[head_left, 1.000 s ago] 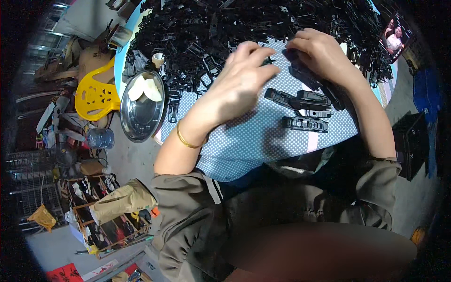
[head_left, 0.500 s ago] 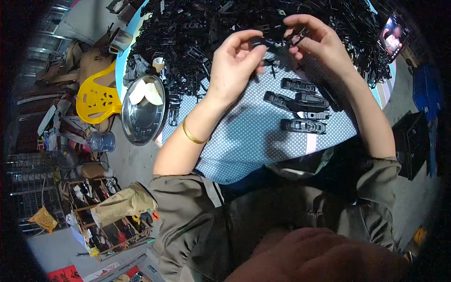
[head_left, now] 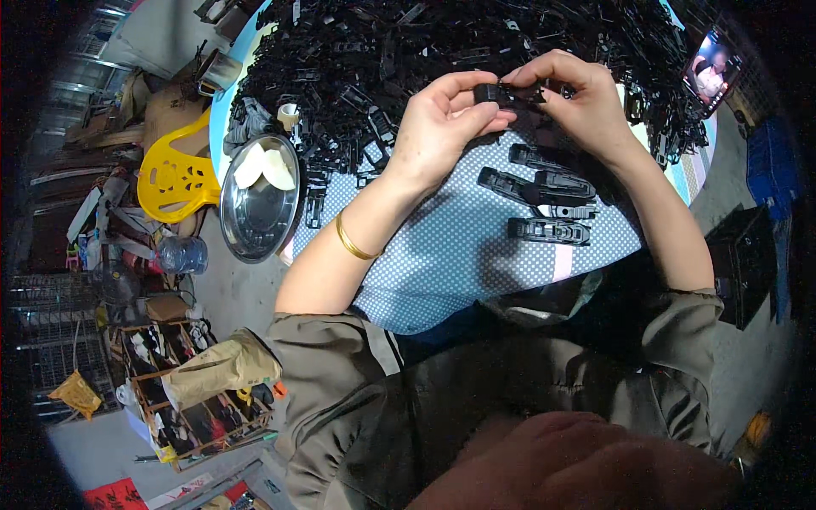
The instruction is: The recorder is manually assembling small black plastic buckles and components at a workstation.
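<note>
Above the far part of the dotted cloth, my two hands are close together. My left hand pinches a small black plastic part between thumb and fingers. Just to its right, my right hand grips another black plastic piece, and the two parts meet or nearly touch. Their exact shape is hard to make out against the dark heap behind. Nearer to me on the cloth lie several long black plastic assemblies, side by side.
A large heap of black plastic parts covers the table's far side. At left are a steel dish with pale slices, a tape roll and a yellow chair. A lit phone stands at the right edge.
My hands have come together from apart. The left moved right and slightly down with a black part now visible in its pinch; the right lowered a little, bringing its piece against or near it.
</note>
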### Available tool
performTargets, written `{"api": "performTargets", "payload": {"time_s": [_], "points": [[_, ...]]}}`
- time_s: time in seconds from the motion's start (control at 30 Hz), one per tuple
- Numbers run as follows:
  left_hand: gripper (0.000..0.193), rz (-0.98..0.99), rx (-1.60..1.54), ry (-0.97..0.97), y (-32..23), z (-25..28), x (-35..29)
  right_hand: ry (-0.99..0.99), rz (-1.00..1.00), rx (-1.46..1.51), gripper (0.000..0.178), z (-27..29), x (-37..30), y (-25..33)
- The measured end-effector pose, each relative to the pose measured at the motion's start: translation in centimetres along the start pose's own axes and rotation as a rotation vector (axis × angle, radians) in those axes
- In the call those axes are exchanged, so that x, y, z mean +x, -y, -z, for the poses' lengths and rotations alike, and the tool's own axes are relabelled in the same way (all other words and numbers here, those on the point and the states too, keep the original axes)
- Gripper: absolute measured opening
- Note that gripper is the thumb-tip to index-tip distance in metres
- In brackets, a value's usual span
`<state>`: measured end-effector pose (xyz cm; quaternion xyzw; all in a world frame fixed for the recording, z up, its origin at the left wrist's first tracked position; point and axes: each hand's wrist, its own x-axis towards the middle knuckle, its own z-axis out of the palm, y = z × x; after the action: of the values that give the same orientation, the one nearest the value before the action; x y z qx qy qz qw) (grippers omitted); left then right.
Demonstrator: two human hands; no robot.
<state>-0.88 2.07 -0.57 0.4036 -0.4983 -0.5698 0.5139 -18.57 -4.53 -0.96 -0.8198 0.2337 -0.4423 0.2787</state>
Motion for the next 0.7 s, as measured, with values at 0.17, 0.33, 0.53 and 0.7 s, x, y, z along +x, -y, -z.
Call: {"api": "performTargets", "payload": {"time_s": [0.17, 0.33, 0.53, 0.7], "points": [[0.029, -0.044, 0.070, -0.007, 0.1, 0.1, 0.0, 0.022, 0.093, -0.137, 0.024, 0.4, 0.2, -0.1], [0.027, -0.077, -0.001, -0.018, 0.5, 0.1, 0.1, 0.091, 0.254, -0.238, 0.028, 0.8, 0.1, 0.2], [0.028, -0.015, 0.000, -0.094, 0.6, 0.6, 0.2, 0.191, 0.450, -0.336, 0.031, 0.6, 0.2, 1.2], [0.027, -0.023, 0.136, -0.107, 0.8, -0.3, -0.1, 0.170, 0.426, -0.412, 0.031, 0.1, -0.3, 1.2]]}}
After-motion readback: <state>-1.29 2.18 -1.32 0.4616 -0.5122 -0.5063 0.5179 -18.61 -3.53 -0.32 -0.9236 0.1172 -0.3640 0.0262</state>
